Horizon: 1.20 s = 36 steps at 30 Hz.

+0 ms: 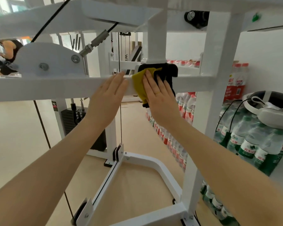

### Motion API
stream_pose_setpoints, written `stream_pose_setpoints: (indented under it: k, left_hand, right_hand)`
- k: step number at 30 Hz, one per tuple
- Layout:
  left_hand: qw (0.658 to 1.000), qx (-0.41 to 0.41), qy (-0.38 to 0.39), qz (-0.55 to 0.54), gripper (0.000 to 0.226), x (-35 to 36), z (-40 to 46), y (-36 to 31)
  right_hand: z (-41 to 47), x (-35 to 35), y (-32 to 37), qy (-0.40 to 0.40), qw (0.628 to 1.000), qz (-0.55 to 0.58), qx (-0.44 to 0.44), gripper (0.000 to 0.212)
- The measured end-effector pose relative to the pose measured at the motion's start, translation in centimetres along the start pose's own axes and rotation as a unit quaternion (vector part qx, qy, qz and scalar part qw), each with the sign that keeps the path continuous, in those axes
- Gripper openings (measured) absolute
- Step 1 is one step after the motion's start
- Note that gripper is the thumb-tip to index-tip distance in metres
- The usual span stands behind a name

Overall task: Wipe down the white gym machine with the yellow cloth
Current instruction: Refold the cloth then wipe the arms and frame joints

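Green labels on the bottled water packs [245,149] carry white Chinese characters — possibly 农夫山泉, though blurred. The red carton [234,88] bears white print — too small to read.

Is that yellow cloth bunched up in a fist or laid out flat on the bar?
Flat: the right hand presses the yellow cloth against the white crossbar with straight fingers.

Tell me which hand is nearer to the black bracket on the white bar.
The right hand. It presses the yellow cloth flat against the bar, with fingertips reaching the black bracket. The left hand rests on the white bar, left of the cloth.
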State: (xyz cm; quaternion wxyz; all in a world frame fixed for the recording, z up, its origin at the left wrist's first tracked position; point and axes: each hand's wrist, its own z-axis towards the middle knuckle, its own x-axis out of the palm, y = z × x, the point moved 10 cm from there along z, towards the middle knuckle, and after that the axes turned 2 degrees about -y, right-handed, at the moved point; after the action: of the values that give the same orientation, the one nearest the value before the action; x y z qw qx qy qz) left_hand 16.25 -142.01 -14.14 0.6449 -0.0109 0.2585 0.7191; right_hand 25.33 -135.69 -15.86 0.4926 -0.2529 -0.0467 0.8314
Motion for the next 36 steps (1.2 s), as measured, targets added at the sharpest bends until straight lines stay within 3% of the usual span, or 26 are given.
stream_pose_setpoints:
  k: [4, 7, 13, 16, 19, 26, 29, 33, 36]
  left_hand:
    - [0.999, -0.032, 0.005, 0.037, 0.058, -0.5, -0.9, 2.6]
    - [1.000, -0.015, -0.001, 0.012, 0.056, -1.4, -0.5, 2.7]
    - [0.997, -0.042, 0.034, -0.050, 0.074, -1.8, -0.4, 4.0]
    - [0.999, -0.027, 0.035, -0.024, 0.071, -2.5, -1.4, 4.1]
    - [0.997, -0.066, 0.012, 0.024, 0.063, -4.7, -3.3, 6.4]
    - [0.986, -0.127, 0.040, 0.100, 0.063, -6.7, -5.7, 11.7]
    - [0.987, -0.126, 0.037, 0.094, 0.068, -6.2, -6.2, 11.5]
    - [0.989, -0.111, 0.053, 0.078, 0.071, -4.6, -6.6, 10.2]
    - [0.990, -0.111, 0.049, 0.071, 0.068, -4.1, -6.6, 10.0]
  right_hand:
    - [0.1, -1.0, -0.8, 0.006, 1.000, 0.006, 0.017, 0.069]
    - [1.7, -1.5, 3.0, -0.001, 1.000, 0.010, -0.026, 0.054]
    - [4.8, -1.5, 5.6, 0.019, 0.996, 0.056, -0.063, 0.054]
    - [5.0, -1.7, 4.9, 0.016, 0.998, 0.050, -0.032, 0.046]
    - [5.8, -2.0, 6.2, 0.016, 0.997, 0.072, 0.013, 0.049]
    - [7.6, -2.0, 16.9, -0.033, 0.992, 0.102, -0.068, 0.056]
    - [6.9, -1.7, 14.4, -0.060, 0.992, 0.078, -0.081, 0.055]
    - [4.6, -0.8, 7.5, -0.050, 0.999, -0.007, -0.006, 0.059]
    - [4.5, -0.6, 6.2, -0.035, 0.998, -0.031, 0.029, 0.060]
